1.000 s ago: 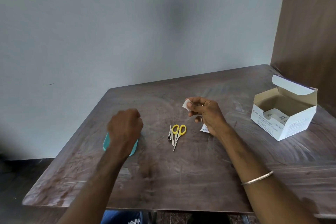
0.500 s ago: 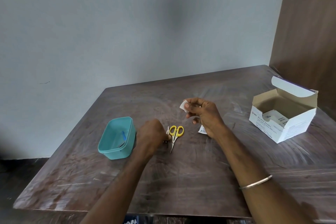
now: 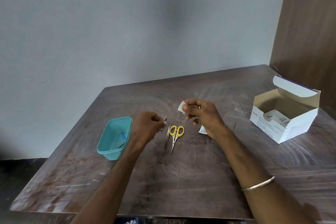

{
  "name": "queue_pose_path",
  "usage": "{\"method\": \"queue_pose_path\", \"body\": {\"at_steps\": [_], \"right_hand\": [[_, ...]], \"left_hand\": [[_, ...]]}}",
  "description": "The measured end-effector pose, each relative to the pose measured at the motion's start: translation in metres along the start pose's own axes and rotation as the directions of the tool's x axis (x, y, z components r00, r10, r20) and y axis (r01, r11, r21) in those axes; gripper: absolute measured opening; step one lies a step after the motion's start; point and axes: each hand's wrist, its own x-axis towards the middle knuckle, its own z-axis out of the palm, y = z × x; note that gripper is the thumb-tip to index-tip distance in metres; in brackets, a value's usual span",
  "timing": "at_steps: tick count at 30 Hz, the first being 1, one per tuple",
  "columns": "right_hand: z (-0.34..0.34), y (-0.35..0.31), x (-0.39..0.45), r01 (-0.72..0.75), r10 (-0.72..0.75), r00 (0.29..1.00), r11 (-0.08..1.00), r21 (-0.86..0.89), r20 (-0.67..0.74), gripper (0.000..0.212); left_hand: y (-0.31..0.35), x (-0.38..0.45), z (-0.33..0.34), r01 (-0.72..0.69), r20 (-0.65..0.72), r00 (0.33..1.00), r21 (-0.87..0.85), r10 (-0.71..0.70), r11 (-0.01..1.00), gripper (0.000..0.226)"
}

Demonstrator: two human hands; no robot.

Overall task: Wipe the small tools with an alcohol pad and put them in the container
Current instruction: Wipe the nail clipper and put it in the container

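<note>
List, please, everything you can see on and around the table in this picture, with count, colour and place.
container: one, teal, left on the table, a blue-tipped item inside
small metal tool: one, silver, held above the table
tweezers: one, silver, table centre
scissors: one, yellow handles, right beside the tweezers
alcohol pad: one, white, held up
torn wrapper: one, white, under the right hand
swab box: one, white, open, right on the table
table: one, dark wood
left hand: pinches the small metal tool
right hand: pinches the alcohol pad; bangle on wrist
</note>
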Motion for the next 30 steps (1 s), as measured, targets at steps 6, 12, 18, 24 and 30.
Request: {"method": "queue_pose_path", "body": {"at_steps": [6,12,18,24,30], "right_hand": [[0.005,0.000,-0.002,0.005,-0.006,0.998,1.000,0.008,0.068,0.014],[0.003,0.000,0.000,0.038,-0.038,0.999,0.999,0.009,0.024,0.013],[-0.001,0.000,0.004,0.039,-0.037,0.998,0.998,0.039,-0.053,0.010],[-0.003,-0.001,0.007,0.066,-0.052,0.988,0.994,0.092,-0.142,0.009],[-0.003,0.000,0.006,0.073,-0.059,0.983,0.995,0.072,-0.174,0.015]], "left_hand": [[0.016,0.004,0.010,-0.109,0.017,0.994,-0.116,0.112,0.987,0.010],[0.018,0.016,0.027,-0.190,0.011,0.981,-0.104,0.192,0.976,0.010],[0.018,0.025,0.039,-0.303,-0.072,0.951,-0.044,0.300,0.952,0.014],[0.017,0.032,0.051,-0.413,-0.176,0.904,-0.117,0.391,0.903,0.015],[0.010,0.041,0.059,-0.398,-0.216,0.910,-0.210,0.355,0.893,0.012]]}}
